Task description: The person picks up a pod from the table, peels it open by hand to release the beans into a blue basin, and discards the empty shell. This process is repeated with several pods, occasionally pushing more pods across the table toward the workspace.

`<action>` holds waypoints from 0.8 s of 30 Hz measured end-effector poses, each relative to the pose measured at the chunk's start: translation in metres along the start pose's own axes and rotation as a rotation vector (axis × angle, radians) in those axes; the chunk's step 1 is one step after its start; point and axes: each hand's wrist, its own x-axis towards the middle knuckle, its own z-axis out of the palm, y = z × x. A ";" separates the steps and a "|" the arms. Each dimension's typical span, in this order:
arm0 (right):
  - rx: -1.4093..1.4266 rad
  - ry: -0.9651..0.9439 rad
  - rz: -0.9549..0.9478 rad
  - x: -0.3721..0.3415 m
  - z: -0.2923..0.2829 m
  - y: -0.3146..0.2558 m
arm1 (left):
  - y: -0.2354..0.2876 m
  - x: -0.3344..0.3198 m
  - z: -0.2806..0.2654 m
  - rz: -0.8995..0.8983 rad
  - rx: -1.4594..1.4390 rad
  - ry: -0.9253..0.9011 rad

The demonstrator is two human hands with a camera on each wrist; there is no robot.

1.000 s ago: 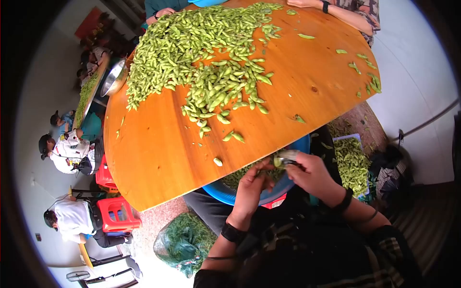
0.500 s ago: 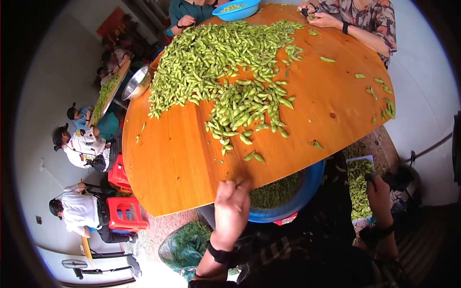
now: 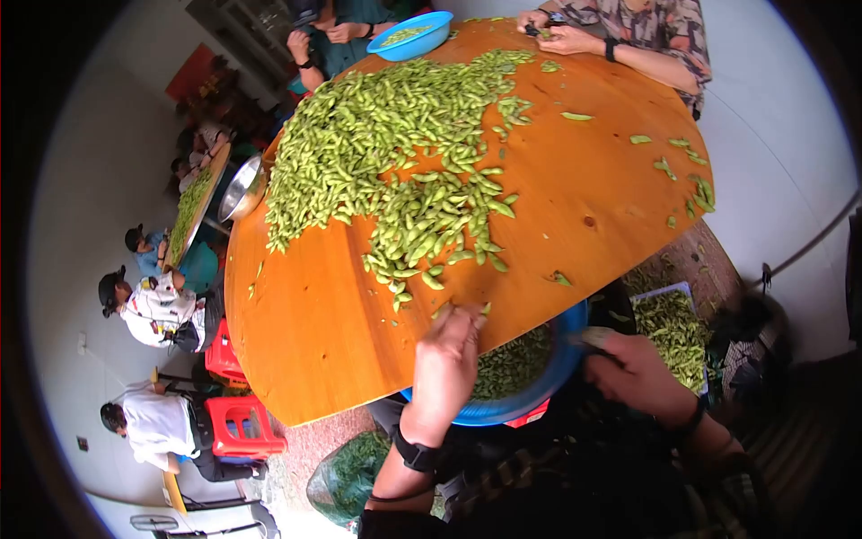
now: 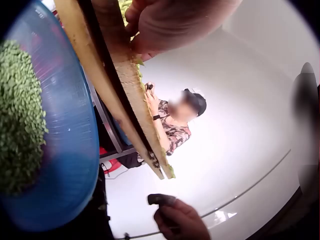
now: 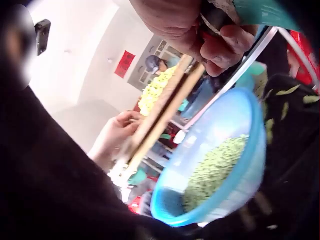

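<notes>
My left hand (image 3: 444,355) reaches over the near edge of the wooden table (image 3: 314,350), its fingertips pinching a green soybean pod (image 3: 486,308). Another pod (image 3: 440,311) lies at its fingers. The right hand (image 3: 642,373) hovers right of the blue basin (image 3: 575,337), fingers curled around a small dark tool (image 5: 214,19); what kind, I cannot tell. A pale covering (image 3: 593,336) wraps one of its fingertips. Shelled green beans (image 5: 215,170) fill the lower part of the basin, which sits below the table edge.
A large heap of pods (image 3: 359,144) covers the table's far left. Two people sit across, near a small blue bowl (image 3: 422,43). A steel bowl (image 3: 242,189) stands at the left edge. A crate of pods (image 3: 669,323) and a green mesh bag (image 3: 346,481) are on the floor.
My left hand left the basin, went up to the table edge and took a pod. The right hand swung out over the crate, then came back toward the basin.
</notes>
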 end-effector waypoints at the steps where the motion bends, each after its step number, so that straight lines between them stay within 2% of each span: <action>1: 0.068 -0.062 -0.009 0.008 0.005 -0.010 | 0.008 -0.004 0.005 -0.092 -0.195 -0.038; 2: 0.073 -0.045 -0.002 0.018 0.010 -0.021 | 0.013 -0.008 0.013 -0.102 -0.352 -0.038; 3: 0.135 -0.099 0.019 0.027 0.013 -0.020 | 0.016 -0.011 0.019 -0.094 -0.358 -0.051; 5: 0.201 -0.153 0.035 0.035 0.017 -0.027 | 0.020 -0.016 0.025 -0.194 -0.539 -0.017; 7: 0.325 -0.180 0.068 0.039 0.020 -0.031 | 0.017 -0.021 0.029 -0.198 -0.510 0.004; 9: 0.284 -0.191 0.089 0.039 0.022 -0.030 | 0.018 -0.025 0.030 -0.054 -0.248 0.047; 11: 0.237 -0.204 0.112 0.037 0.022 -0.025 | 0.016 -0.028 0.030 -0.004 -0.191 0.005; 13: 0.211 -0.177 0.022 0.038 0.024 -0.019 | 0.021 -0.027 0.032 0.157 0.023 0.087; 17: 0.159 -0.139 -0.025 0.040 0.031 -0.019 | 0.019 -0.030 0.030 0.135 0.140 0.095; 21: 0.239 -0.072 -0.136 0.043 0.040 -0.011 | 0.018 -0.031 0.025 0.084 0.050 0.115; 24: 0.311 -0.113 -0.075 0.042 0.039 -0.017 | 0.016 -0.032 0.022 0.036 -0.045 0.089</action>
